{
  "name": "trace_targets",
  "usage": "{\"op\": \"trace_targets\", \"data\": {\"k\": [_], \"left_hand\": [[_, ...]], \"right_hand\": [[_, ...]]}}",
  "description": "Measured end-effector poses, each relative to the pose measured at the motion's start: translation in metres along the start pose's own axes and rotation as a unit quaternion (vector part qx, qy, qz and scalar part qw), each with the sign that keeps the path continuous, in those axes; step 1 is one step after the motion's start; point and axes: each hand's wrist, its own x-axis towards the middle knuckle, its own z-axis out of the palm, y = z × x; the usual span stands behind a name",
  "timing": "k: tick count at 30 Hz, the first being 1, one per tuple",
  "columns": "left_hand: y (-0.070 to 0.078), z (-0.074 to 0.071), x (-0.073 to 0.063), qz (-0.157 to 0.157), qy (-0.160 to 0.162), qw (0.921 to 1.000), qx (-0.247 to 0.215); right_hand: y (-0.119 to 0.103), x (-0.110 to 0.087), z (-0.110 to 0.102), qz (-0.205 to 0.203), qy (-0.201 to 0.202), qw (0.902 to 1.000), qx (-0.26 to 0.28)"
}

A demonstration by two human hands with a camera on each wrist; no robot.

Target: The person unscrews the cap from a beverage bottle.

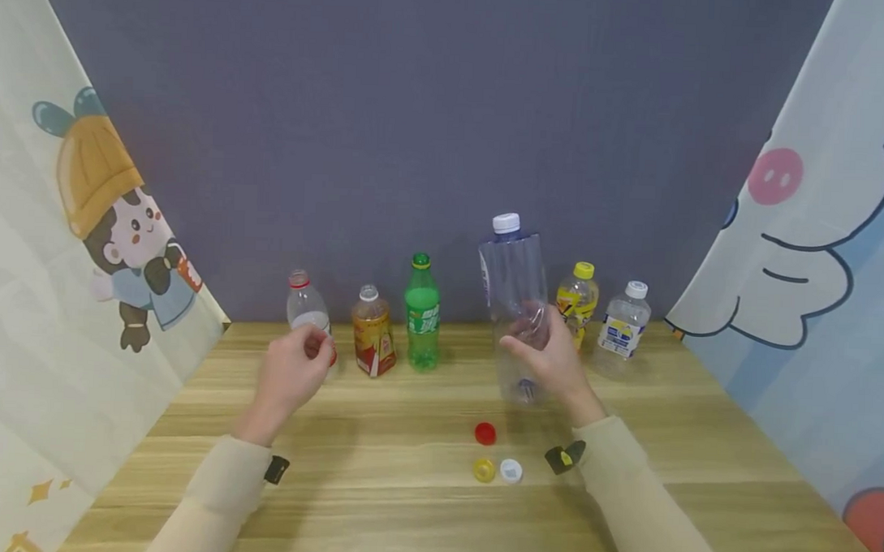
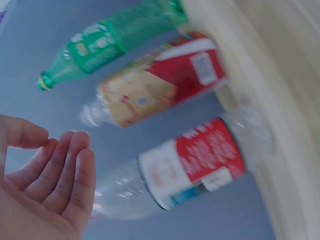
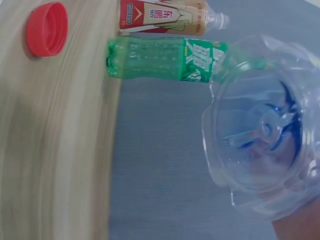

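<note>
My right hand [image 1: 552, 357] grips a large clear plastic bottle [image 1: 515, 270] with a white cap, fingers behind it and thumb on the near side. The ridged base [image 3: 267, 127] of that bottle faces the camera in the right wrist view. My left hand [image 1: 292, 372] is loosely curled, thumb close to the index finger, with nothing visible between them. It overlaps a clear bottle [image 2: 195, 170] with a red-and-white label. Beside that bottle stand an orange-and-red labelled bottle [image 1: 373, 338] and a green bottle [image 1: 423, 312]. These three have no caps on.
A red cap [image 1: 485, 433], a yellow cap [image 1: 484, 470] and a white cap [image 1: 511, 471] lie on the wooden table [image 1: 376, 485]. At the back right stand a yellow-capped bottle [image 1: 583, 293] and a white-capped bottle [image 1: 623, 331]. A dark panel [image 1: 417, 145] rises behind the row.
</note>
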Motion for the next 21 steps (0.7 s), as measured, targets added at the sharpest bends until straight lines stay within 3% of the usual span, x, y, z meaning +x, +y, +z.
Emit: {"op": "trace_targets", "data": {"k": [6, 13, 21], "left_hand": [[0.024, 0.006, 0.005, -0.008, -0.017, 0.9986, -0.050], [0.044, 0.017, 0.010, -0.005, -0.032, 0.9916, -0.125], [0.061, 0.021, 0.012, 0.013, -0.001, 0.9846, -0.174]], "right_hand": [[-0.011, -0.005, 0.000, 0.008, -0.017, 0.9991, -0.039], [-0.021, -0.006, 0.000, -0.009, -0.053, 0.9976, -0.042], [-0.025, -0.008, -0.006, -0.016, -0.100, 0.9943, -0.032]]}}
